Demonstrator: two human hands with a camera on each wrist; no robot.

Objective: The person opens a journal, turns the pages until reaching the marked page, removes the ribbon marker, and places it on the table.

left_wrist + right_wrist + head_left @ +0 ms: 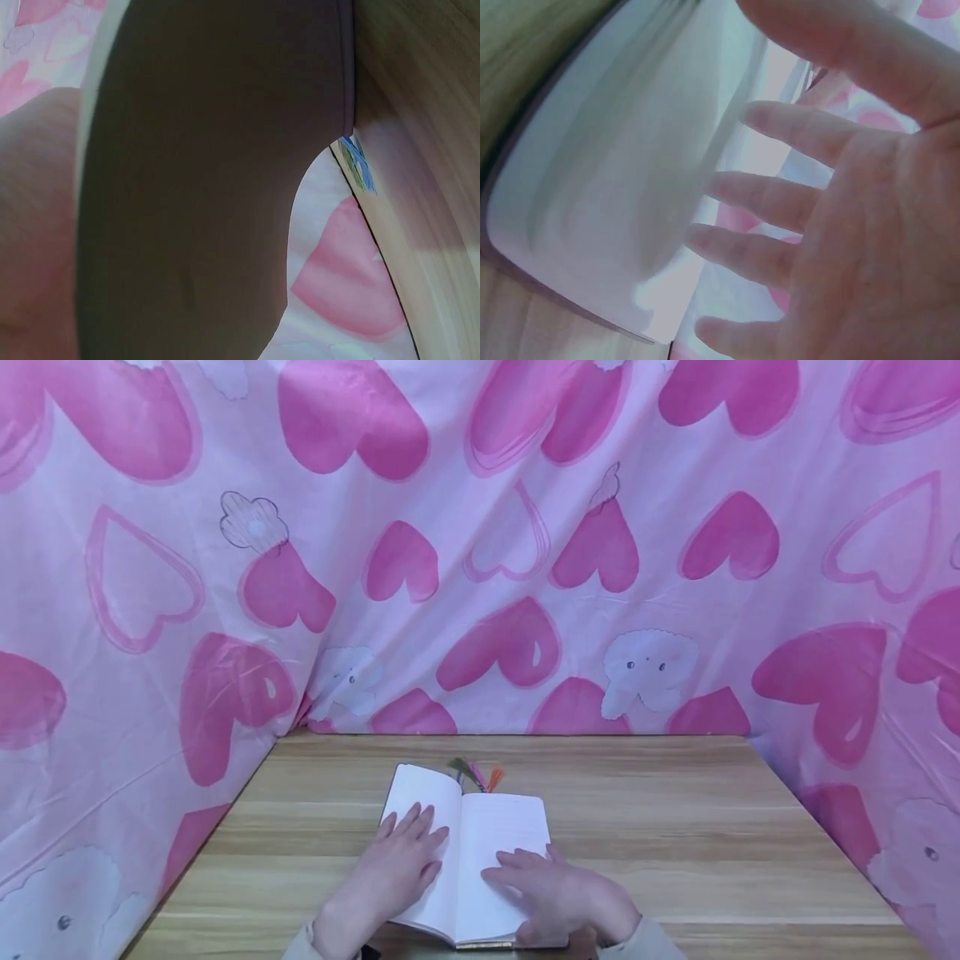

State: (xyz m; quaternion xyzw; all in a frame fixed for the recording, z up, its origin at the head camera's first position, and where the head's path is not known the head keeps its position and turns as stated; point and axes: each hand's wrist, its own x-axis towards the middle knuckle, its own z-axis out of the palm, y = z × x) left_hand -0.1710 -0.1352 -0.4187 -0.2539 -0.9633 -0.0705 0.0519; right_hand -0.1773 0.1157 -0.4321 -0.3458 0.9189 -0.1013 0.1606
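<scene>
Book: lies opened on the surface, its back to the wood, two blank white pages facing up. Long axis runs away from the person, parallel to the spine, with little slant; the far end points toward the hanging cloth. The far edge of the left page lies aslant to that of the right page. A dark rim of cover shows along the outer edges.

Left hand: on the book's left page. Grip released, fingers straight and fanned toward the book's far end.

Right hand: over the book's right page, near its outer edge and near end, fingers directed inward toward the spine. Grip released; seen from the right wrist, fingers are extended and apart. I cannot tell whether every fingertip touches paper.

Tassels, green, pink and orange, stick out past the book's far end at the spine. The pink heart-print cloth stands beyond the book and to both sides. Pale sleeves end at the wrists, just beside the book's near end.
</scene>
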